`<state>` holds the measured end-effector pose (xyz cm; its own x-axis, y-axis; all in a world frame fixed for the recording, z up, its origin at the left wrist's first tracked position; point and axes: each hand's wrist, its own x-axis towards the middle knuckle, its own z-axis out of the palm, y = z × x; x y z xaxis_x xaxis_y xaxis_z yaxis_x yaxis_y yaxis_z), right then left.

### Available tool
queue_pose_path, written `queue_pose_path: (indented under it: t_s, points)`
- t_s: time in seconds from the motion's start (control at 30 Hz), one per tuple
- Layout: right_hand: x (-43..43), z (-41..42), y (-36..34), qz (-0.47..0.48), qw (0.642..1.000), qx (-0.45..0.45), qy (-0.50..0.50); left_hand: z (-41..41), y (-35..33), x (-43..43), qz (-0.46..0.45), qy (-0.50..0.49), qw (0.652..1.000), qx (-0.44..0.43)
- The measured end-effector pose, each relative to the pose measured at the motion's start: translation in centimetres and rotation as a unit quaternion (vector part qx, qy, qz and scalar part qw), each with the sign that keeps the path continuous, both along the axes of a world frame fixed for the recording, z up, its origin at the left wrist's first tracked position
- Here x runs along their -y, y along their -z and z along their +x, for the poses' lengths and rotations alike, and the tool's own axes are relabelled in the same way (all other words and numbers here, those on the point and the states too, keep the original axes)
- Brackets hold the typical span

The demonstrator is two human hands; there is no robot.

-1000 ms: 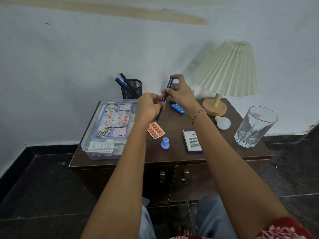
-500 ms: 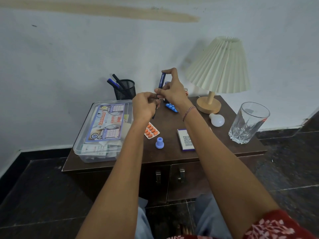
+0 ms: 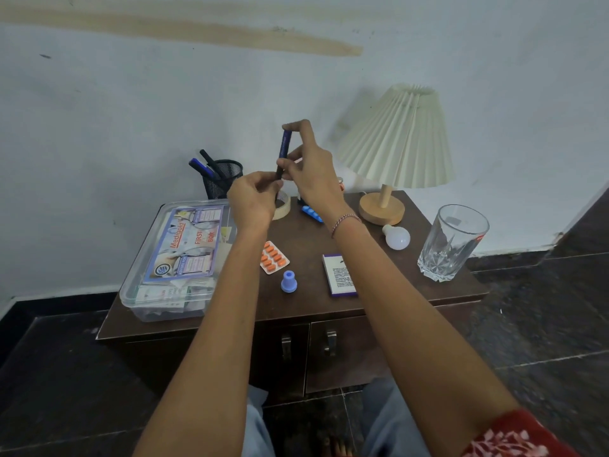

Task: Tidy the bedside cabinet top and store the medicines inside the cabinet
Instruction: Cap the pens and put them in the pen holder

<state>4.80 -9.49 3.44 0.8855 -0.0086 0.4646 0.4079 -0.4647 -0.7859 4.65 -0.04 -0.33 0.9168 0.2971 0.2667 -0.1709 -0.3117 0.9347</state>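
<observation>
Entry: both hands are up over the back of the cabinet top point(image 3: 395, 285), working one pen point(image 3: 284, 150).

- Right hand point(image 3: 313, 173): forefinger hooked over the pen's top end, thumb against the barrel lower down. Grasping the pen.
- Left hand point(image 3: 253, 199): fingers curled round the pen's lower end, clenched on it.
- I judge that this two-ended hold is for pressing a cap home or closing the pen (I cannot make out a cap seam). The mesh pen cup point(image 3: 224, 179) just beside the hands, already holding other pens, is the likely destination.

Appearance of the pen: slim, dark blue barrel with faint print, darker toward the bottom, nearly upright with the top leaning slightly right. It is held in the air, clear of the wood.

The medicines are not yet stored:
- The orange blister strip point(image 3: 274, 257) lies flat near the first-aid box point(image 3: 171, 258).
- The blue blister strip point(image 3: 312, 214) lies under the right wrist.
- The small carton point(image 3: 339, 275) sits near the front edge.
- The blue cap point(image 3: 289, 282) stands between the orange blister strip and the carton.

The cabinet doors point(image 3: 329, 351) are shut, so I judge the tidying of loose items comes first.
</observation>
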Motion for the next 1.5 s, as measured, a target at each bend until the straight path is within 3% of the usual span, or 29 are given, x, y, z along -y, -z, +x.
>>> queue_pose_path:
  t_s: [0.1, 0.27, 0.6, 0.87, 1.07, 1.17, 1.27, 1.5]
  points:
    - [-0.7, 0.0, 0.3, -0.049, 0.998, 0.024, 0.027, 0.5, -0.1, -0.3, 0.148, -0.101, 0.984, -0.001]
    - [-2.7, 2.1, 0.0, -0.054, 0.996, 0.064, 0.038, 1.3, -2.1, -0.3, -0.015, -0.049, 0.997, 0.06]
    - [-6.3, 9.3, 0.5, -0.094, 0.993, 0.074, -0.012, 6.1, -4.3, -4.9, -0.069, 0.033, 0.996, -0.037]
    - [-8.2, 12.6, 2.5, -0.193, 0.98, 0.035, -0.022, 8.5, -3.1, -8.4, -0.316, 0.109, 0.929, -0.162]
    - [-9.2, 13.0, 3.5, -0.176, 0.983, -0.038, -0.04, 9.0, -3.0, -8.4, -0.328, 0.143, 0.91, -0.207]
    - [-9.2, 13.0, 3.3, -0.214, 0.972, -0.072, -0.06, 9.3, -3.7, -8.3, -0.353, 0.151, 0.899, -0.21]
    - [-8.8, 13.1, 3.1, -0.271, 0.957, -0.087, -0.056, 9.5, -4.2, -8.5, -0.335, 0.137, 0.909, -0.207]
    - [-7.7, 11.6, 2.8, -0.279, 0.957, -0.074, -0.031, 9.0, -4.3, -9.1, -0.298, 0.12, 0.926, -0.199]
